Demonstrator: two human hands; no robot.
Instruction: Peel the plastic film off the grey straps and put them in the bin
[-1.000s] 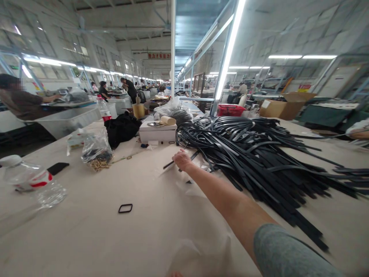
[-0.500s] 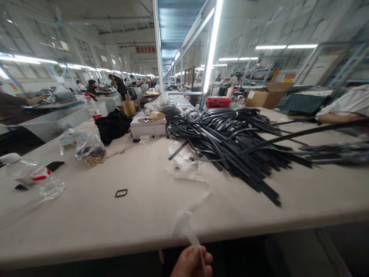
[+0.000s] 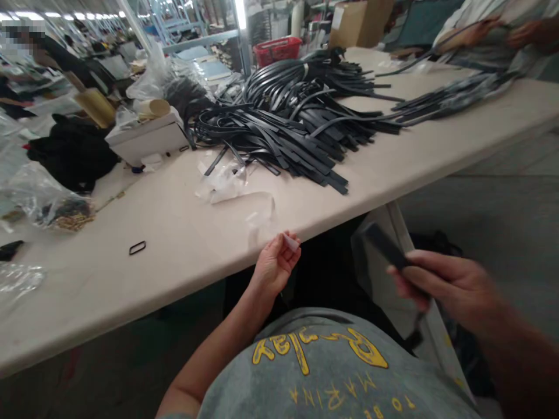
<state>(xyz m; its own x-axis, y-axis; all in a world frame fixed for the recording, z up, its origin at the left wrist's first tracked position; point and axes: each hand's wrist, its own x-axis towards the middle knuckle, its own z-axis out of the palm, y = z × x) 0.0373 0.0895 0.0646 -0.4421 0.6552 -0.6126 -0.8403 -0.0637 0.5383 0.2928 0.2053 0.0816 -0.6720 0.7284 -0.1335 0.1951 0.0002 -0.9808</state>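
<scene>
My left hand [image 3: 276, 262] is closed in a pinch at the table's front edge. Between its fingertips is the end of a thin whitish translucent strip [image 3: 291, 241], whose other part trails back over the tabletop. Off to the right, beyond the table edge, my right hand [image 3: 449, 285] is closed round a dark flat strap [image 3: 384, 247]. That hand and strap are smeared by motion, and a dark end hangs below the fingers. A large bundle of black straps [image 3: 283, 131] lies on the table ahead. Crumpled clear plastic [image 3: 225, 180] rests in front of the bundle.
On the table's [image 3: 183, 227] left lie a black rectangular ring [image 3: 137, 248] and a plastic bag of small brass-coloured parts [image 3: 65, 209]. Behind are a white box [image 3: 148, 139], black cloth [image 3: 72, 148] and a red basket [image 3: 277, 51]. Another person's hands [image 3: 502, 32] work at the far right.
The view has tilted down and turned right. My right hand with the dark strap has come into view. My left hand still pinches the whitish strip.
</scene>
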